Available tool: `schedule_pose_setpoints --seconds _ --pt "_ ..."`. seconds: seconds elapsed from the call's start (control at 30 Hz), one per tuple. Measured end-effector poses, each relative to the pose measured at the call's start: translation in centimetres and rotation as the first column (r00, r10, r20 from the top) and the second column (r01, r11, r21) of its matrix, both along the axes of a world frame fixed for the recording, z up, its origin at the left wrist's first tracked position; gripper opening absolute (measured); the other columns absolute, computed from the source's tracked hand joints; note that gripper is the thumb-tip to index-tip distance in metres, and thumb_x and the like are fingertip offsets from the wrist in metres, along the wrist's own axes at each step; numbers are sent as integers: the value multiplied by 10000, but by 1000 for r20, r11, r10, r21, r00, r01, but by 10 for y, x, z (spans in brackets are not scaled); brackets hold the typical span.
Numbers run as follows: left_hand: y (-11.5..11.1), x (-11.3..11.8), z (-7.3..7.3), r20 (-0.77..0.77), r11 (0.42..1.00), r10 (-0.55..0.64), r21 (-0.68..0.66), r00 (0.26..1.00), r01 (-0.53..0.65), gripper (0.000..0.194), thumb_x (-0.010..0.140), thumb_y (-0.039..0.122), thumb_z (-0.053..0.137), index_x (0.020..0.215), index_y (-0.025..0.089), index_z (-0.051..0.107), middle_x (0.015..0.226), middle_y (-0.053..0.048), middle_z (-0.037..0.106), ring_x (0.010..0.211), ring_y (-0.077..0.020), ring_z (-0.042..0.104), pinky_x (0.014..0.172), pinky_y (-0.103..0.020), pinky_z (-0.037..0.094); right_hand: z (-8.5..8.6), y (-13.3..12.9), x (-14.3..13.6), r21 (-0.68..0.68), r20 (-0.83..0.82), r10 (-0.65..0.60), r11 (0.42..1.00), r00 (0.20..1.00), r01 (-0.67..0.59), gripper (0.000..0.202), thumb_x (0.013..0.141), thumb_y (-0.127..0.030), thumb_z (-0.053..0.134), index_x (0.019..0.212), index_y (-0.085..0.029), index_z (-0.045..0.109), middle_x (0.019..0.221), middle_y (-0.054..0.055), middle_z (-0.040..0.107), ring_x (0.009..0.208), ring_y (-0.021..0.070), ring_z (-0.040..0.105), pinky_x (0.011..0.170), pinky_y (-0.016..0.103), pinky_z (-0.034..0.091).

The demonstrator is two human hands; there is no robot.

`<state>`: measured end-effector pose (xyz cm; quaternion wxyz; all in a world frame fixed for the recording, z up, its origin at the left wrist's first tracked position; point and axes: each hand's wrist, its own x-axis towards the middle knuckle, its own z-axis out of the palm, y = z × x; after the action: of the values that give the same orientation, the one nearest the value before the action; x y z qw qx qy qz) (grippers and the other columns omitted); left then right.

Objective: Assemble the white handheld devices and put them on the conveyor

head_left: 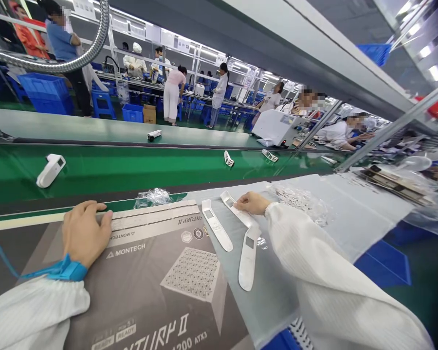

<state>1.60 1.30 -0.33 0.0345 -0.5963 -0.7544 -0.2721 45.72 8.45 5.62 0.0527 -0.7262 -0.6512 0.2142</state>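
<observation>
Three shells (pixel 217 226) beside the box (pixel 126 287) look light, stiff and slick, best held by the edges. The right hand's (pixel 254 203) grip pinches the farthest; the left hand (pixel 84 234) rests open on the box.

1. The flat grey-brown printed cardboard (pixel 146 282) looks smooth, with a soft sheen on its face.
2. Right of the cardboard, my long white pieces with window cut-outs (pixel 217 228) look like smooth, lightly shiny plastic.
3. Along the cardboard's right edge, the pale grey sheet (pixel 277 301) is smooth.
4. Beyond the cardboard, the wide green belt (pixel 131 167) is smooth and glossy.
5. At the cardboard's far edge, crumpled clear plastic film (pixel 154 197) glints.
6. Over the cardboard's left side, my white sleeve (pixel 32 306) is matt, finely ribbed cloth.
</observation>
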Motion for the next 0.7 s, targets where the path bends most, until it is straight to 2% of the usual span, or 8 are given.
schedule_pose_setpoints --seconds 0.1,0.27,0.4,0.47,0.53,0.63,0.7 --pt "-1 0 1 11 1000 9 -19 1000 -9 420 864 436 389 1025 140 640 1257 -169 592 1239 -345 487 1083 -490 374 -3 -5 -13 -40 -18 48 998 999 -49 269 813 -407 642 677 -183 698 641 37 695 618 165 625 589 257 466" --pt "-1 0 1 4 1000 1 -28 1000 0 429 872 423 389 1044 126 647 1259 -170 586 1237 -338 484 1094 -478 359 3 -35 -14 77 39 68 995 997 -71 258 852 -440 583 885 -206 685 961 61 734 838 187 644 733 274 459" --pt "-1 1 0 20 999 1 -48 1000 0 437 878 419 396 1070 119 649 1283 -170 570 1248 -345 469 1082 -487 367 15 -66 3 -49 130 112 993 985 -107 265 767 -487 654 717 -226 658 816 59 719 774 215 637 663 294 436" --pt "-1 0 -1 31 999 2 -44 1000 -1 426 882 424 396 1066 133 647 1281 -164 571 1248 -348 467 1072 -493 374 19 -77 9 -115 66 161 981 985 -153 290 781 -496 622 680 -228 663 736 52 705 702 205 626 638 298 434" --pt "-1 0 -3 36 1000 3 -20 999 -2 401 885 426 394 1045 156 644 1265 -154 579 1241 -347 473 1061 -492 380 20 -84 11 -139 -28 193 971 981 -195 301 801 -500 582 723 -229 683 740 41 708 642 185 611 625 297 441" --pt "-1 0 -5 38 1000 3 10 999 -4 371 887 424 396 1022 179 640 1253 -146 585 1219 -345 486 1041 -493 393 20 -92 10 -207 -92 240 945 966 -254 228 698 -449 696 776 -234 705 781 20 721 619 169 601 602 281 440" --pt "-1 0 -6 37 1000 -3 12 999 3 369 889 420 395 1017 176 641 1248 -145 591 1202 -347 491 1029 -497 399 21 -92 11 -249 -89 269 926 959 -282 188 634 -385 746 743 -234 715 712 8 709 598 168 594 581 274 431"
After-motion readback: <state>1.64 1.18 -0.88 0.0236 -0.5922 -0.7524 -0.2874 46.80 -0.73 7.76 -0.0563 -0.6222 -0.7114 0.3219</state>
